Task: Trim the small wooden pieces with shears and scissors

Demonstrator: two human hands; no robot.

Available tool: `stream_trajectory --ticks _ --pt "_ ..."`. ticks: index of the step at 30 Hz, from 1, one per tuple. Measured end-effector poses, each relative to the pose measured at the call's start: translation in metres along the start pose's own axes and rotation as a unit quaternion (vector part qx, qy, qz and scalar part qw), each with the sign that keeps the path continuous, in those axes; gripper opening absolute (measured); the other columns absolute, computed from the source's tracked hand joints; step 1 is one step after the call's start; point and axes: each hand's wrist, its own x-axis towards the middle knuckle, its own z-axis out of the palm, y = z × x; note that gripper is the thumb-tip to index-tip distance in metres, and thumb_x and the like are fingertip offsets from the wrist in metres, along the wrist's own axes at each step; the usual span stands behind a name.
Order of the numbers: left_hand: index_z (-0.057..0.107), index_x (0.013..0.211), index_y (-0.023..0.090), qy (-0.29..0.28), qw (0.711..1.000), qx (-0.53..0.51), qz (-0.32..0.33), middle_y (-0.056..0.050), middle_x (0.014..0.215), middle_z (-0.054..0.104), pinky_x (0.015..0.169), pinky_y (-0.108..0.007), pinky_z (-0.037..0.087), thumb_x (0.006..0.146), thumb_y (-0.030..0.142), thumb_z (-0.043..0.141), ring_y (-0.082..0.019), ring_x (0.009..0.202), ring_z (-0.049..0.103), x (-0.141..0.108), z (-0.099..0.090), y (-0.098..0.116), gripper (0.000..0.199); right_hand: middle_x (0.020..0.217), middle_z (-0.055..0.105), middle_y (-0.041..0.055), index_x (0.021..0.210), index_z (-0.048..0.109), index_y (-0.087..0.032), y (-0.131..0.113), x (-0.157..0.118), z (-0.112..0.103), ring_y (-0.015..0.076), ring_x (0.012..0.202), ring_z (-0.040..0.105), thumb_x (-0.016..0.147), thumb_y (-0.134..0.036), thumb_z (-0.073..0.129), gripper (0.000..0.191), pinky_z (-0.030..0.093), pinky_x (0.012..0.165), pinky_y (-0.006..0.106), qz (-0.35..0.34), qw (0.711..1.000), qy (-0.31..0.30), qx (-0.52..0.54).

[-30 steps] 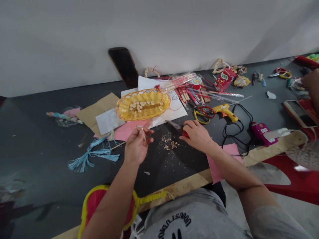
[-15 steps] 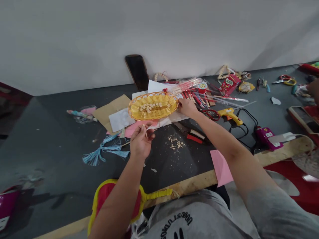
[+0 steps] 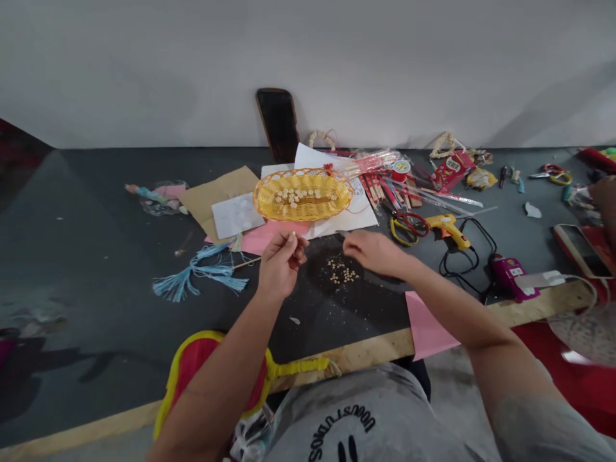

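Observation:
My left hand [image 3: 283, 260] is pinched on a small pale bead at its fingertips, just in front of the yellow woven basket [image 3: 327, 206]. Beads lie inside that basket, which rests on papers. My right hand [image 3: 368, 250] is closed over the tool lying right of the scattered beads [image 3: 343, 276]; a grey tip shows by its fingers, and most of the tool is hidden. A thin stick [image 3: 248, 262] and a blue tassel [image 3: 183, 280] lie left of my left hand.
A phone [image 3: 278, 125] leans on the wall. To the right are scissors [image 3: 404, 229], a yellow glue gun [image 3: 448, 230] with its cord, and a purple power strip [image 3: 511, 274]. A red and yellow fan [image 3: 197, 356] sits at the front edge. Another person's hand [image 3: 604, 192] shows far right.
My right hand has left the basket's right rim and moved down to the tool beside the loose beads. The basket now rests a little farther right in view. My left hand still pinches.

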Motion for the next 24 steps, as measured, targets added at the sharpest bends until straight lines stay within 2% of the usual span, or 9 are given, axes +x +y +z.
stream_trajectory --ticks 1,3,8,10,12,15,17,20,24 --pt "0.063 0.072 0.016 -0.008 1.0 0.005 -0.001 -0.001 0.068 0.066 0.046 -0.017 0.036 0.06 0.036 0.089 -0.006 0.051 0.046 -0.001 0.001 -0.001 0.034 0.102 0.07 0.0053 0.098 0.066 -0.018 -0.008 -0.009 0.006 0.0155 0.095 0.063 0.097 -0.019 0.052 0.014 0.043 0.081 0.025 -0.036 0.999 -0.025 -0.011" --pt "0.064 0.071 0.016 -0.02 1.0 0.016 -0.003 -0.001 0.068 0.066 0.046 -0.016 0.036 0.06 0.037 0.089 -0.005 0.05 0.045 -0.002 0.002 -0.003 0.035 0.102 0.069 0.0078 0.1 0.066 -0.017 -0.02 -0.02 0.017 0.0172 0.095 0.064 0.099 -0.019 0.048 0.018 0.044 0.08 0.026 -0.062 0.996 -0.048 -0.046" --pt "0.064 0.07 0.016 -0.029 0.999 0.03 0.002 -0.001 0.067 0.065 0.046 -0.016 0.036 0.059 0.039 0.089 -0.005 0.05 0.045 -0.004 0.003 -0.002 0.036 0.108 0.068 0.0082 0.11 0.066 -0.017 -0.019 -0.024 0.024 0.0179 0.097 0.064 0.095 -0.009 0.047 0.025 0.046 0.084 0.027 -0.065 0.994 -0.051 -0.077" --pt "0.065 0.07 0.016 -0.028 0.999 0.031 0.006 -0.001 0.067 0.066 0.046 -0.016 0.036 0.059 0.038 0.09 -0.005 0.05 0.045 -0.004 0.002 -0.002 0.036 0.107 0.068 0.0075 0.11 0.065 -0.018 -0.012 -0.03 0.021 0.018 0.098 0.063 0.095 -0.009 0.046 0.026 0.047 0.085 0.028 -0.059 0.997 -0.018 -0.055" --pt "0.065 0.07 0.016 -0.027 0.999 0.032 0.008 -0.001 0.067 0.065 0.046 -0.016 0.037 0.059 0.038 0.09 -0.005 0.05 0.045 -0.003 0.002 -0.003 0.035 0.103 0.068 0.0082 0.106 0.065 -0.017 -0.005 -0.042 0.018 0.019 0.098 0.062 0.098 -0.011 0.042 0.025 0.047 0.088 0.03 -0.044 0.998 0.04 -0.036" --pt "0.064 0.072 0.016 -0.025 0.999 0.031 0.005 0.0 0.066 0.065 0.045 -0.016 0.036 0.06 0.037 0.089 -0.005 0.049 0.044 -0.003 0.002 -0.004 0.035 0.102 0.067 0.0106 0.099 0.065 -0.017 0.005 -0.063 0.019 0.0231 0.099 0.059 0.098 -0.019 0.046 0.019 0.046 0.094 0.038 -0.011 0.992 0.11 -0.053" --pt "0.064 0.074 0.016 -0.025 0.999 0.032 -0.002 0.001 0.063 0.063 0.044 -0.015 0.034 0.062 0.037 0.088 -0.004 0.046 0.041 -0.003 0.003 -0.005 0.035 0.111 0.064 0.0133 0.103 0.064 -0.017 0.01 -0.074 0.023 0.0272 0.105 0.056 0.095 -0.027 0.056 0.016 0.046 0.096 0.044 0.021 0.989 0.124 -0.083" --pt "0.064 0.077 0.016 -0.027 0.999 0.036 -0.013 0.001 0.06 0.061 0.043 -0.014 0.031 0.065 0.037 0.087 -0.003 0.044 0.037 -0.003 0.003 -0.006 0.034 0.121 0.06 0.0165 0.114 0.063 -0.016 0.014 -0.08 0.034 0.0308 0.111 0.053 0.091 -0.03 0.061 0.026 0.046 0.096 0.047 0.065 0.985 0.123 -0.106" --pt "0.065 0.079 0.016 -0.041 0.998 0.035 -0.024 0.0 0.063 0.062 0.044 -0.015 0.033 0.066 0.033 0.085 -0.004 0.046 0.04 -0.003 0.003 -0.006 0.029 0.118 0.061 0.0196 0.105 0.065 -0.014 0.019 -0.075 0.04 0.0321 0.112 0.055 0.092 -0.026 0.057 0.02 0.044 0.1 0.049 0.064 0.986 0.134 -0.077"
